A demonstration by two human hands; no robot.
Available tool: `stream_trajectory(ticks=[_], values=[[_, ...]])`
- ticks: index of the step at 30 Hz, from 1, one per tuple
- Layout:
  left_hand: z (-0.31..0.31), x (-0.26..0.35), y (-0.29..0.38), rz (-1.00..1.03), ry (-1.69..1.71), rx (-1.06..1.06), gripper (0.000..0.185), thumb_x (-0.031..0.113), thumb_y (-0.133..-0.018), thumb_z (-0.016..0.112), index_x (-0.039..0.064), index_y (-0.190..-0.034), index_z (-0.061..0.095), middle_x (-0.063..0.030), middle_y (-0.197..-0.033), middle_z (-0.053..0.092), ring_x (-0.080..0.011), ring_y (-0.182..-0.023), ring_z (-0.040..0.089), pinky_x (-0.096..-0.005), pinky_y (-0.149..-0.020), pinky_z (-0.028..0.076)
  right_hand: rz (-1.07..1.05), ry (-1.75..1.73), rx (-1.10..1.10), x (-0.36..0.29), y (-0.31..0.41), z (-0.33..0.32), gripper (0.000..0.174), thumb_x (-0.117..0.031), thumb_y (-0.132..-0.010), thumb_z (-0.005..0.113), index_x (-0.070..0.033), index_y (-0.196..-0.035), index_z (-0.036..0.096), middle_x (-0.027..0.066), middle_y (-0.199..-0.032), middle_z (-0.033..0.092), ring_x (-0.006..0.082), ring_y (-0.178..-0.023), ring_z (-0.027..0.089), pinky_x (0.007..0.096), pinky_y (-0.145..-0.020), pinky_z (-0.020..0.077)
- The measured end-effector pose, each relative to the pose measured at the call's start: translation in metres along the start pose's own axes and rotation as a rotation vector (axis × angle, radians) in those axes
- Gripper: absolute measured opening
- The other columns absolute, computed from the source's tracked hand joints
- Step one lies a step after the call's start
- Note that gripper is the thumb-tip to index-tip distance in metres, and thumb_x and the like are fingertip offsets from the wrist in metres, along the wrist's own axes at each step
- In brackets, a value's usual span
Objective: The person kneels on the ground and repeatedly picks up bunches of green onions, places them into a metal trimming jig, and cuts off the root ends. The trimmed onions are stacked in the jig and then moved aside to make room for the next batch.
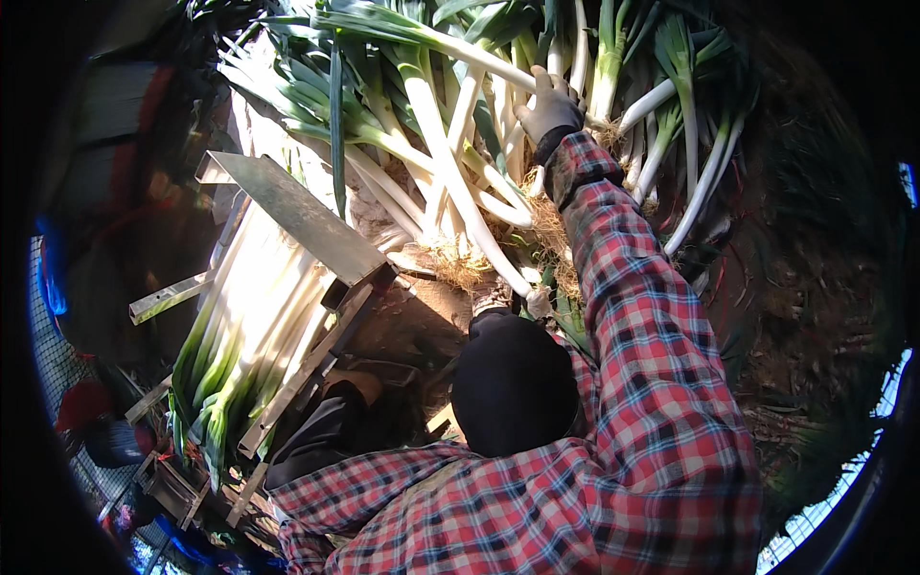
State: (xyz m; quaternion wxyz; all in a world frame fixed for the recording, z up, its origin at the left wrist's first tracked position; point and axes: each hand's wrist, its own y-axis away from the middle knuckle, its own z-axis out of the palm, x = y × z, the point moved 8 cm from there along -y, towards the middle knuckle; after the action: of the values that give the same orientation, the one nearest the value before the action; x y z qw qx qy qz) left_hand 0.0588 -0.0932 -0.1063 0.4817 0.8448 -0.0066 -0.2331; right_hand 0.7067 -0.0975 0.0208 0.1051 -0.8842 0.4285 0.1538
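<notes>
My right hand (553, 108), in a pale glove with a dark cuff, is at the top of the view over a heap of leeks. Its thumb and fingers straddle the white shank of one leek (481, 57), whose green leaves point up and left. The root end of that leek is hidden under my palm. Just below the hand, other leeks (445, 151) lie crossed, with tangled roots (456, 262) towards me. My left hand is out of view; only plaid cloth on that side shows.
Left of me, a metal frame (302, 215) holds a row of leeks (251, 302), leaves hanging down. Its square bars (172, 296) jut out sideways. My dark-trousered knee (514, 388) rises in the middle. More leeks (690, 136) lie at right on brown ground.
</notes>
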Motion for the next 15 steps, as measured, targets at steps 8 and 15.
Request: stream_trajectory(ticks=[8,15], values=[[0.085,-0.028,-0.086,0.122,-0.157,-0.002,0.042,0.036,-0.09,0.057,0.01,-0.12,0.072,-0.0223,-0.133,0.063,-0.0377,-0.125,0.06,-0.0469,-0.104,0.048,0.09,-0.386,-0.589,-0.052,0.046,0.062,0.064,-0.053,-0.09,0.068,0.0,-0.125,0.061,0.0216,-0.119,0.066,0.0351,-0.109,0.065,0.0411,-0.101,0.0488],[0.047,-0.005,-0.043,0.118,-0.173,-0.063,0.042,0.034,-0.092,0.055,0.01,-0.122,0.071,-0.0205,-0.134,0.063,-0.0371,-0.126,0.059,-0.0483,-0.104,0.047,0.202,-0.39,-0.453,-0.071,0.117,0.078,0.099,-0.035,-0.076,0.085,-0.003,-0.149,0.027,0.0288,-0.127,0.06,0.0401,-0.119,0.061,0.0433,-0.105,0.0476]])
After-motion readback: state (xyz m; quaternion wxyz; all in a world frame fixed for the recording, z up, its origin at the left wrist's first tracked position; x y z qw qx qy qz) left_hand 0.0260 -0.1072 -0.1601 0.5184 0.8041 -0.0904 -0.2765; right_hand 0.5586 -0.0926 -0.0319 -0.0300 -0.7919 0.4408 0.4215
